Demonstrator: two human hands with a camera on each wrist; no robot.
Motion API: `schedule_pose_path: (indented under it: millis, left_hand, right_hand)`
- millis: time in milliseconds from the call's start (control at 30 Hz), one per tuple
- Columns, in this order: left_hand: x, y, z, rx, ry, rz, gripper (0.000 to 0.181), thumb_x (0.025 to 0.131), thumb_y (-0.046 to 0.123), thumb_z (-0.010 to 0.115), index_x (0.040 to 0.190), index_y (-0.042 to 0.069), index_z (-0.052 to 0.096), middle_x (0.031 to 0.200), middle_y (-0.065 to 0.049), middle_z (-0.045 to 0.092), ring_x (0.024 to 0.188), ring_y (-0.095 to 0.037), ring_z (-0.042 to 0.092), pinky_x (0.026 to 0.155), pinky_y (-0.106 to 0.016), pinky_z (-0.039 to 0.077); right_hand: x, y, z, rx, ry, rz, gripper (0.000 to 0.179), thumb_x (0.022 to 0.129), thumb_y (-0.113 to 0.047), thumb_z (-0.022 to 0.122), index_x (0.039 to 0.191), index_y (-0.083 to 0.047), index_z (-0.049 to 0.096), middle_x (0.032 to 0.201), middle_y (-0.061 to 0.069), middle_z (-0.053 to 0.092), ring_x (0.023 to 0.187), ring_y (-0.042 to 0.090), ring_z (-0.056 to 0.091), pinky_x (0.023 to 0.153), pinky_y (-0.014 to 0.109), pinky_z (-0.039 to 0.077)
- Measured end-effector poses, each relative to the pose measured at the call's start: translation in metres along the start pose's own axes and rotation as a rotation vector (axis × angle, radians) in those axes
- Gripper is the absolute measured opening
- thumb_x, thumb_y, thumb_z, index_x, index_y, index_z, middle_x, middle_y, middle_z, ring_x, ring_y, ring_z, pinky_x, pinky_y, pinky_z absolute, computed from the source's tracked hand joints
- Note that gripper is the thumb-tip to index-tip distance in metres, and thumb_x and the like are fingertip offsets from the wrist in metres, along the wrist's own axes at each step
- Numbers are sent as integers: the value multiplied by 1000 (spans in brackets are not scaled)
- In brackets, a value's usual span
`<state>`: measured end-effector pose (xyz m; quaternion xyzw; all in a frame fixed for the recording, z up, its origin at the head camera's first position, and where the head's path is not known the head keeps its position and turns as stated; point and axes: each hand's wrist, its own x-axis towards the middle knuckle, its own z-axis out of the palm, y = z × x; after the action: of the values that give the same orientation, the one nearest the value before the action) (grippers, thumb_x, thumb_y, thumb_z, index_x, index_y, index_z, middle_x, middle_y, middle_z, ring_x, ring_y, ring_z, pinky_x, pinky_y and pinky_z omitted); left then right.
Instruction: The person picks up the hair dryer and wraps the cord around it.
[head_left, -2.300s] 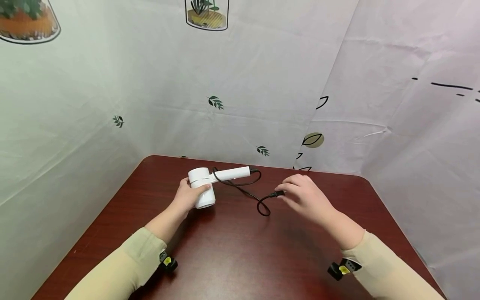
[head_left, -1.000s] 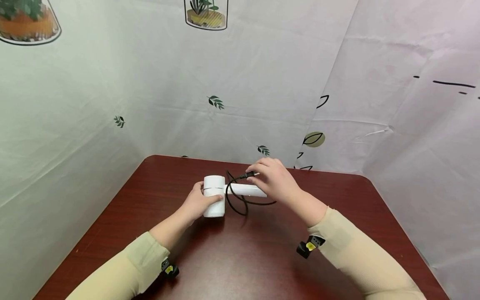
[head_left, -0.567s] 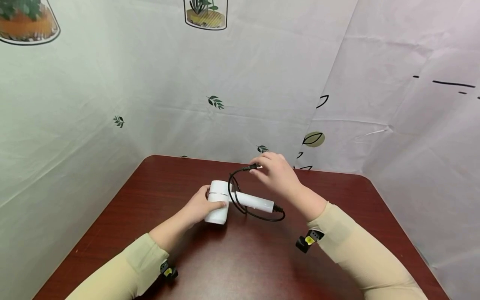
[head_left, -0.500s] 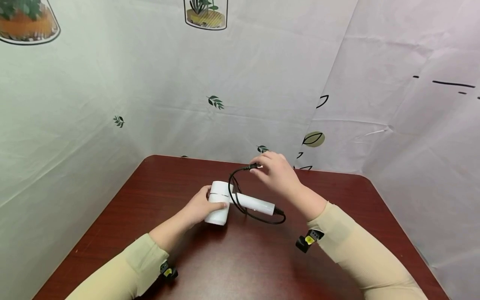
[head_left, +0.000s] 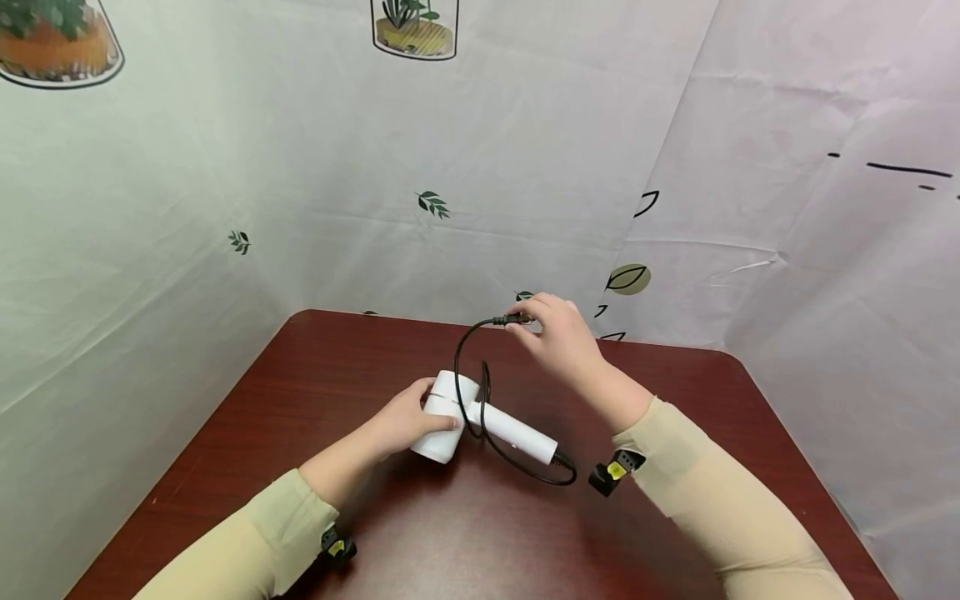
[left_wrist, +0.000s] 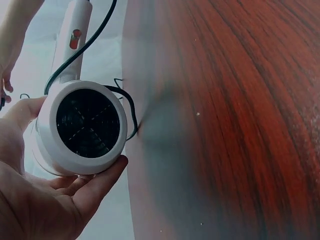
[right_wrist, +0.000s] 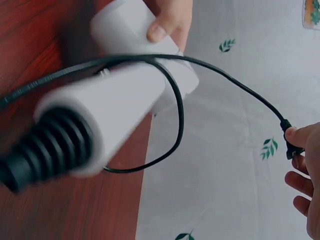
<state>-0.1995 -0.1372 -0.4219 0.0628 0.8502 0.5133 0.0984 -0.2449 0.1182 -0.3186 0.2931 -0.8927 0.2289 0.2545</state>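
My left hand point(head_left: 402, 423) grips a white hair dryer point(head_left: 517, 433) by its barrel, thumb across the near side. In the left wrist view the dryer's round end with a dark grille point(left_wrist: 88, 123) faces the camera, above the table. The handle points right and toward me. From its ribbed end a black cord point(head_left: 459, 358) loops back around the handle. Beyond the dryer, my right hand point(head_left: 562, 337) pinches the plug point(right_wrist: 291, 146) of that cord between thumb and fingers, raised higher than the dryer.
Below both hands spreads a dark red wooden table point(head_left: 465, 533) with rounded far corners. Pale cloth walls point(head_left: 525, 150) printed with leaves stand behind and on both sides. Each wrist carries a small black camera point(head_left: 617, 471).
The dryer has come right and nearer, its handle swinging round from pointing slightly away to pointing toward me. My right hand has brought the plug leftward and up, and the cord now wraps the handle.
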Motion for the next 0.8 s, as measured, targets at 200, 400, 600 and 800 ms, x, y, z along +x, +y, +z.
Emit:
schedule_pose_path:
  millis: [200, 400, 600, 800]
  left_hand:
    - [-3, 1, 0, 11, -10, -7, 80, 79, 21, 83, 145, 3, 42, 116, -12, 61, 91, -22, 62, 73, -37, 53]
    - [-4, 2, 0, 37, -18, -9, 81, 79, 22, 83, 147, 5, 41, 116, -13, 61, 89, -23, 63, 72, -38, 53]
    - [-4, 1, 1, 46, -22, -17, 82, 79, 23, 82, 148, 6, 40, 118, -14, 61, 89, -23, 63, 71, -38, 53]
    - [-4, 1, 1, 37, -30, -20, 81, 79, 22, 82, 147, 6, 41, 121, -14, 61, 89, -23, 63, 71, -38, 54]
  right_hand:
    - [1, 16, 1, 11, -16, 113, 18, 91, -22, 73, 108, -16, 72, 100, -1, 67, 93, 17, 62, 92, 44, 40]
    - [1, 31, 1, 22, -10, 186, 18, 92, -23, 72, 108, -15, 72, 100, 0, 66, 93, 18, 61, 93, 44, 39]
    - [-1, 43, -2, 17, 5, 226, 17, 92, -22, 72, 108, -14, 72, 100, 3, 66, 94, 22, 61, 91, 48, 41]
    - [-3, 56, -2, 17, -14, 298, 17, 94, -25, 70, 108, -15, 72, 103, 4, 65, 95, 24, 61, 85, 45, 47]
